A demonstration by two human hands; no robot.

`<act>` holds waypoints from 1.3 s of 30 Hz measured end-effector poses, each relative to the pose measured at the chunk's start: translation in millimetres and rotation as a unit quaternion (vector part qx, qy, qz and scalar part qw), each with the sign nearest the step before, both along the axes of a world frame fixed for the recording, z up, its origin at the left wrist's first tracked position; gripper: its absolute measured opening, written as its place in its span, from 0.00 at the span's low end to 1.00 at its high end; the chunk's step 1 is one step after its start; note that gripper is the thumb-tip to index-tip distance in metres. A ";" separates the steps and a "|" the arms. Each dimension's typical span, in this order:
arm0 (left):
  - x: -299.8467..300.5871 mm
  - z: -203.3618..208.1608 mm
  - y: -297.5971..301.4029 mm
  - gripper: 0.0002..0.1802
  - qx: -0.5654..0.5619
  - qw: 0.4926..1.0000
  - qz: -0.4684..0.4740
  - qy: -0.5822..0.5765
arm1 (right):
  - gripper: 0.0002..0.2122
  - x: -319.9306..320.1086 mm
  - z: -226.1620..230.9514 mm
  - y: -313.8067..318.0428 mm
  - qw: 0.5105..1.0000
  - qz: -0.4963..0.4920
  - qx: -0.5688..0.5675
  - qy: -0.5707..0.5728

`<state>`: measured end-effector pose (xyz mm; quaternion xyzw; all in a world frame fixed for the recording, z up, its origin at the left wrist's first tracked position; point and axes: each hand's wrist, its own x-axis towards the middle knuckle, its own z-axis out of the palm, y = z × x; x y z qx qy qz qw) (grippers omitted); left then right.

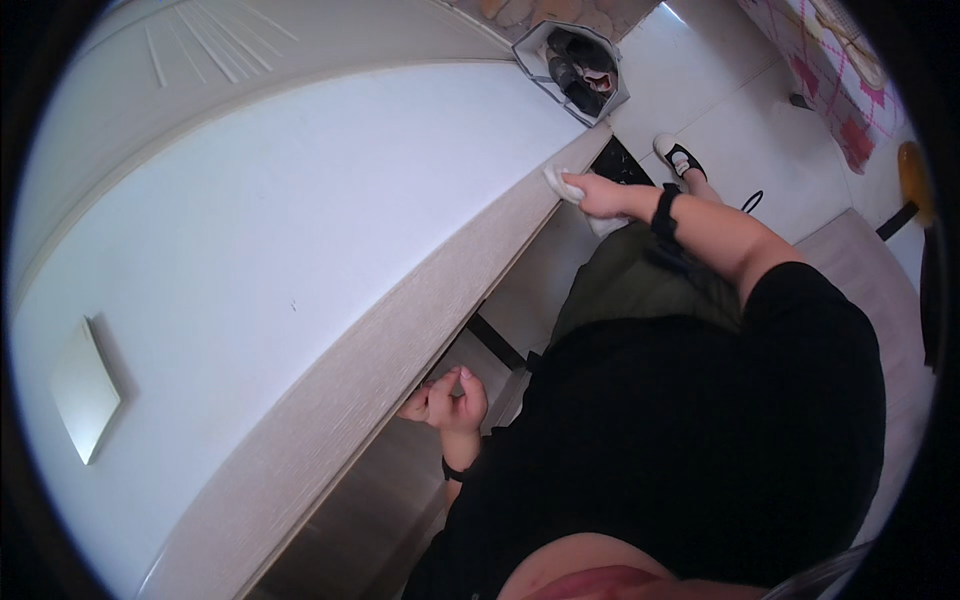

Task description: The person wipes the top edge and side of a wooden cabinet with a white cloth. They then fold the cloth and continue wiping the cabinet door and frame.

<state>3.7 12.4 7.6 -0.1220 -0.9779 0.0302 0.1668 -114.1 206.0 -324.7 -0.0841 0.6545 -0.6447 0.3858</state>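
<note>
"At the far end of the pale ledge (400,335), what does the person have hold of?"

"A white cloth (558,183). The right hand (600,195) has it bunched, its fingers closed around it, with part of it against the ledge's edge and part hanging under the palm."

"And the left hand (455,402)?"

"Nearer and to the left, just at the ledge's lower edge. Its fingers are loosely bent and their tips go partly out of sight there, so whether they grip anything cannot be told."

"What could go wrong from here?"

"The loose part of the cloth might snag on the ledge's corner, since it hangs below the palm. The cloth might also slip free if the grip on that bunch slackens. A left fingertip might get scraped, being so close under the edge. The black bar (495,342) is near that hand too, so a careless swing to the right could knock the knuckles."

"How are the arms set?"

"The right one reaches far forward from the shoulder, elbow only slightly bent, a black band (664,212) at the wrist. That long reach could cost some balance. The left forearm is tucked close to the body, the hand raised, thumb side up."

"And beyond the cloth?"

"A grey box (610,106) with dark things inside, just past the ledge's far end."
</note>
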 end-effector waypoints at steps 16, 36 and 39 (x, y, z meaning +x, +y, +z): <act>7.9 3.0 13.7 0.05 0.052 0.995 0.080 -0.027 | 0.27 -19.7 96.8 12.0 0.937 0.080 -0.139 -0.310; 11.0 8.4 36.6 0.09 0.030 0.984 0.166 -0.063 | 0.20 -23.5 -72.6 -25.4 0.933 0.007 -0.011 -0.361; 6.3 14.5 44.9 0.10 0.069 0.975 0.188 -0.093 | 0.22 -25.4 -12.5 -11.5 0.919 0.015 -0.048 -0.392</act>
